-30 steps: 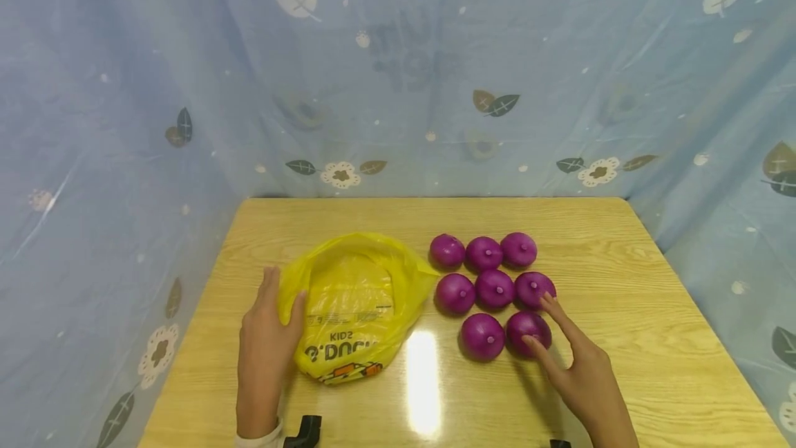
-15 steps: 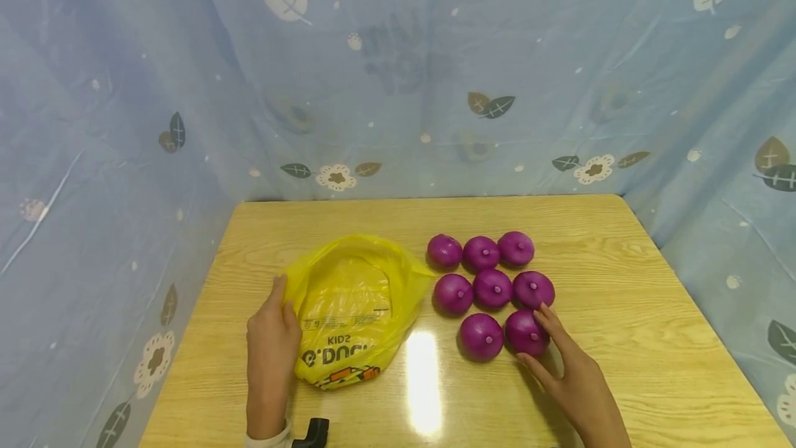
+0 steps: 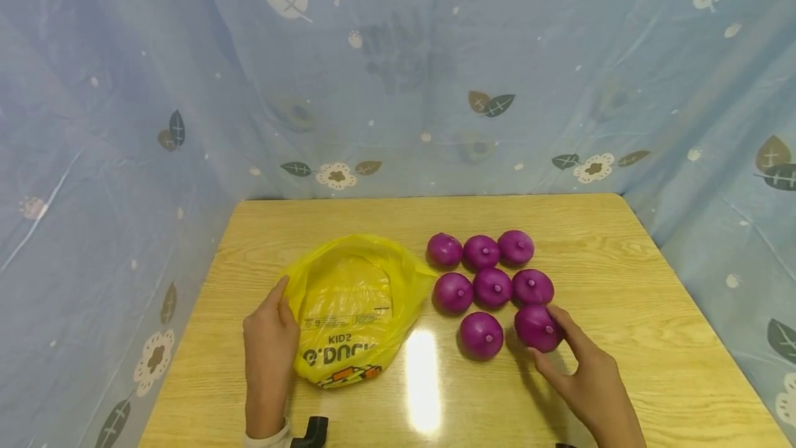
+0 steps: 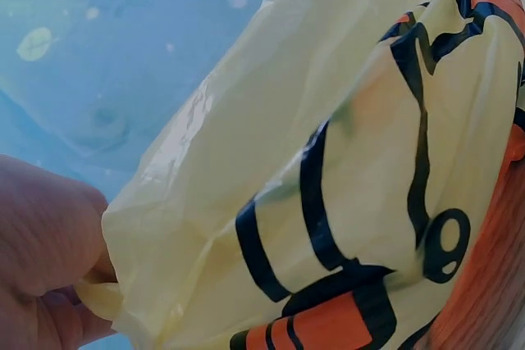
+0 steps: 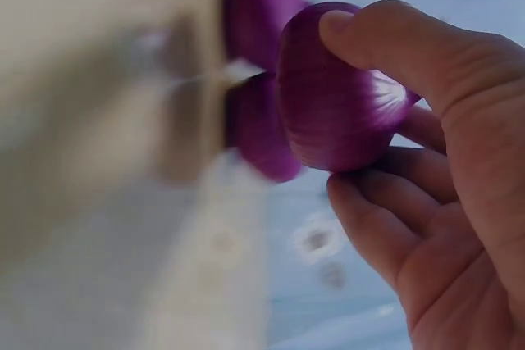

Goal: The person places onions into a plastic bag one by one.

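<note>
A yellow plastic bag (image 3: pixel 348 296) with its mouth spread wide lies at the left of the table. My left hand (image 3: pixel 270 344) pinches the bag's left rim; the left wrist view shows the plastic (image 4: pixel 197 227) caught between thumb and fingers. My right hand (image 3: pixel 591 379) grips a red onion (image 3: pixel 536 329) between thumb and fingers. In the right wrist view, that onion (image 5: pixel 336 88) appears held from its side. Other red onions stand in loose rows beyond it, among them a near one (image 3: pixel 481 335) and a middle one (image 3: pixel 493 287).
The wooden table (image 3: pixel 634 310) bears a bright glare strip near its front. Blue patterned curtain (image 3: pixel 398 75) surrounds its back and sides. A black strap piece (image 3: pixel 314 431) shows by the left wrist.
My left hand has closed on the bag's rim. My right hand has taken hold of the nearest right onion and shifted it slightly up and to the right.
</note>
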{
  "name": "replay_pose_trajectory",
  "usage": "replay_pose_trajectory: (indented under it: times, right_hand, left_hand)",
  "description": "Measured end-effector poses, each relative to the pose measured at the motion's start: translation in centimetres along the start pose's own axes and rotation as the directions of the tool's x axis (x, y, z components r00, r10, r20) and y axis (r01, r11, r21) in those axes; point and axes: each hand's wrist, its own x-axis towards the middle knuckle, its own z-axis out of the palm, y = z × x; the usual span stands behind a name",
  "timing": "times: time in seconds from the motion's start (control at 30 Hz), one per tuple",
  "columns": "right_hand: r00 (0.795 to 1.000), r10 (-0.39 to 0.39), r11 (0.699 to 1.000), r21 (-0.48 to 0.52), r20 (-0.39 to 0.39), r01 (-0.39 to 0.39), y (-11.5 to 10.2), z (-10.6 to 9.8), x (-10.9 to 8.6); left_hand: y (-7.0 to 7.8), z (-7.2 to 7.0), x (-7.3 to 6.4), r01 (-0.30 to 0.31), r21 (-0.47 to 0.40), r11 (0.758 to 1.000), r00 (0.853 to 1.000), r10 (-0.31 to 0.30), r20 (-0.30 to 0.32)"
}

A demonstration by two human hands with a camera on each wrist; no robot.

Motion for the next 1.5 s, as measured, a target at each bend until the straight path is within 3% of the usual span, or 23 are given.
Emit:
replay_pose_trajectory:
  times: [0.13, 0.3, 0.5, 0.7, 0.93, 1.07, 1.27, 1.5]
  right_hand:
    - [0.99, -0.129, 0.99, 0.058, -0.057, 0.132, -2.3, -1.6, 2.2]
    - [0.955, -0.286, 0.95, 0.109, -0.073, 0.293, -6.1, -2.8, 5.6]
    - [0.921, -0.389, 0.908, 0.176, 0.012, 0.381, -11.2, -2.6, 9.0]
    - [0.87, -0.482, 0.861, 0.242, 0.105, 0.448, -15.1, -1.0, 11.5]
    - [0.835, -0.472, 0.876, 0.256, 0.283, 0.409, -17.8, 1.1, 13.0]
    - [0.806, -0.488, 0.869, 0.271, 0.334, 0.414, -18.7, 3.2, 13.9]
    - [0.793, -0.45, 0.878, 0.365, 0.41, 0.31, -19.8, 7.0, 14.9]
    - [0.773, -0.381, 0.913, 0.336, 0.507, 0.229, -21.1, 10.3, 15.5]
  left_hand:
    - [0.0, -0.2, 0.0, 0.006, 0.008, 1.0, 1.0, -0.006, -0.006]
    - [0.0, -0.2, 0.1, 0.014, 0.007, 1.0, 1.0, -0.014, -0.006]
    - [0.0, 0.0, 0.2, 0.017, -0.012, 1.0, 1.0, -0.017, 0.023]
    - [0.1, -0.1, 0.3, 0.002, 0.007, 1.0, 1.0, -0.002, 0.011]
    - [0.2, -0.2, 0.2, 0.01, -0.008, 1.0, 1.0, -0.01, 0.012]
    - [0.2, -0.1, 0.3, -0.008, -0.005, 1.0, 1.0, 0.008, 0.007]
    - [0.1, -0.1, 0.2, -0.025, 0.009, 1.0, 1.0, 0.025, -0.013]
    - [0.4, 0.0, 0.2, -0.002, 0.001, 1.0, 1.0, 0.002, 0.018]
